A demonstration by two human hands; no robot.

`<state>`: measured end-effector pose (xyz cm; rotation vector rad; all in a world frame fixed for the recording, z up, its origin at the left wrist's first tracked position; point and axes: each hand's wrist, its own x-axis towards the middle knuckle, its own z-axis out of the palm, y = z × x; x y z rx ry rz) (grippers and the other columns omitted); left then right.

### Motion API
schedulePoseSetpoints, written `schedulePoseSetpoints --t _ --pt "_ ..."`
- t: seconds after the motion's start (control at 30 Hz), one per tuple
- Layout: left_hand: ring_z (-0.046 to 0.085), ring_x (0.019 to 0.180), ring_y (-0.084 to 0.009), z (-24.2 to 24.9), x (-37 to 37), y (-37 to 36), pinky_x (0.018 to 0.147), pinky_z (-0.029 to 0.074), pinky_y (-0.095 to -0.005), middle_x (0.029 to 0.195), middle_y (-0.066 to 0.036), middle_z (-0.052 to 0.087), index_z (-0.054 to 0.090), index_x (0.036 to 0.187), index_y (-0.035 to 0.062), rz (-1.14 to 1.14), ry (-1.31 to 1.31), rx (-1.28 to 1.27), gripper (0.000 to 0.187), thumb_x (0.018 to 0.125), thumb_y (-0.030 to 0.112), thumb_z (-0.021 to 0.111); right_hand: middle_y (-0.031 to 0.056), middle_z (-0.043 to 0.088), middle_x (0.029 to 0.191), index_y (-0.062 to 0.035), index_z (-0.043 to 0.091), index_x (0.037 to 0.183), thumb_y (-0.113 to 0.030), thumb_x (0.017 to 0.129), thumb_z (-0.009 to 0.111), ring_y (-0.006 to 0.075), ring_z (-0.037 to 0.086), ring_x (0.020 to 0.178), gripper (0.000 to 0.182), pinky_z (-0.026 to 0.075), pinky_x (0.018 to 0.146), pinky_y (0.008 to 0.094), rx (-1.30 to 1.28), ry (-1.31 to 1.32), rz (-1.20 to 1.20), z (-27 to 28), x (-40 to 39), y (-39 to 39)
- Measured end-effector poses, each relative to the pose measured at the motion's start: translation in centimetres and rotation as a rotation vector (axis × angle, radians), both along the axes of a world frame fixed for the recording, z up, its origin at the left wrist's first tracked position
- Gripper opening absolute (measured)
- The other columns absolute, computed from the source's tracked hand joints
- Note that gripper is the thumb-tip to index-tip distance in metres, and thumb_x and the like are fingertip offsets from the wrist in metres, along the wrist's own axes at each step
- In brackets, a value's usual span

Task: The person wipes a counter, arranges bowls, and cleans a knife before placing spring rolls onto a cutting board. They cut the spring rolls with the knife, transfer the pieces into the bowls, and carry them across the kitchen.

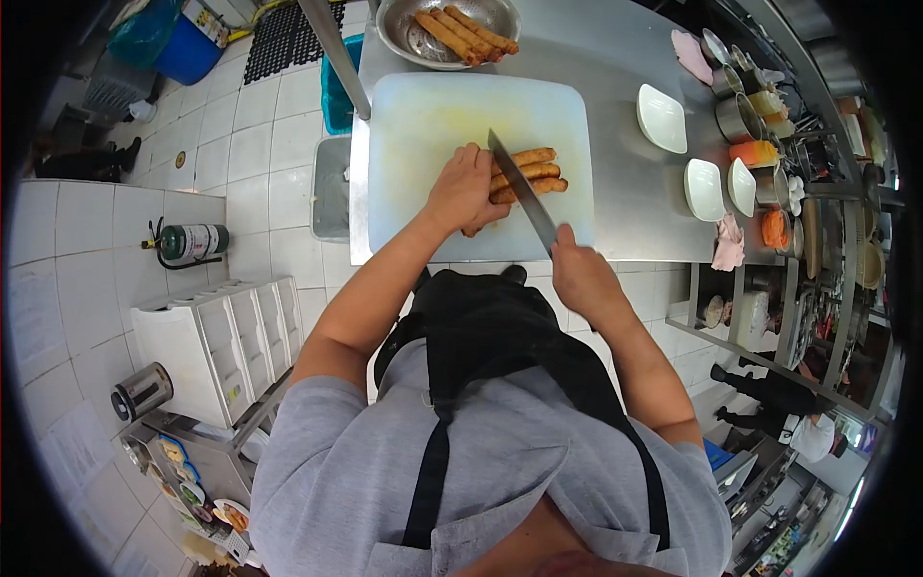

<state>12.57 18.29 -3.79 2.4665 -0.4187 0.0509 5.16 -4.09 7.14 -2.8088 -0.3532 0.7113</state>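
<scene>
My right hand (581, 277) is closed around the handle of a kitchen knife (525, 188), its long blade slanting up and to the left across several golden-brown fried rolls (545, 186). The rolls lie side by side on a white cutting board (413, 115). On the blade's left side, my left hand (463, 183) holds the rolls down, its fingers bent over them. A short end of one roll shows just below that hand. Part of the rolls is hidden under the fingers and the blade.
A metal bowl (392, 38) with more fried rolls (465, 35) stands beyond the board. White dishes (661, 117), pink cloths (729, 240) and sauce containers (753, 152) line the right side of the steel table (615, 58). Another person (812, 435) is at far right.
</scene>
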Motion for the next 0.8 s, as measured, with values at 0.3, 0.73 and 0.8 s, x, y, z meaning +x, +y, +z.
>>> schedulePoseSetpoints --t 0.3,0.73,0.8 --pt "0.055 0.108 -0.0382 -0.2 0.1 0.1 0.098 0.048 -0.0429 0.111 -0.021 0.055 0.057 0.12 -0.0084 0.001 0.024 -0.011 0.074 0.067 0.034 0.088 0.0327 0.069 0.084 0.0046 0.046 0.114 -0.008 0.099 0.043 0.053 0.069 0.082 0.019 0.054 0.076 0.0601 0.048 0.002 0.005 -0.6 2.4 0.8" --pt "0.055 0.11 -0.0372 -0.1 0.1 0.2 0.099 0.047 -0.0435 0.113 -0.019 0.056 0.058 0.122 -0.0058 -0.002 0.033 -0.054 0.075 0.068 0.034 0.09 0.035 0.067 0.083 0.0013 0.044 0.118 -0.019 0.107 0.044 0.0562 0.065 0.082 0.024 0.049 0.075 0.064 0.141 0.022 0.01 -1.0 4.5 1.1" --pt "0.055 0.109 -0.0375 -0.2 0.1 0.2 0.099 0.047 -0.0436 0.113 -0.019 0.056 0.057 0.122 -0.0053 -0.01 0.053 -0.023 0.074 0.068 0.034 0.09 0.0353 0.067 0.084 0.0011 0.044 0.117 -0.02 0.107 0.044 0.0564 0.065 0.083 0.023 0.049 0.076 0.064 0.104 0.077 0.014 -1.1 4.2 0.8"
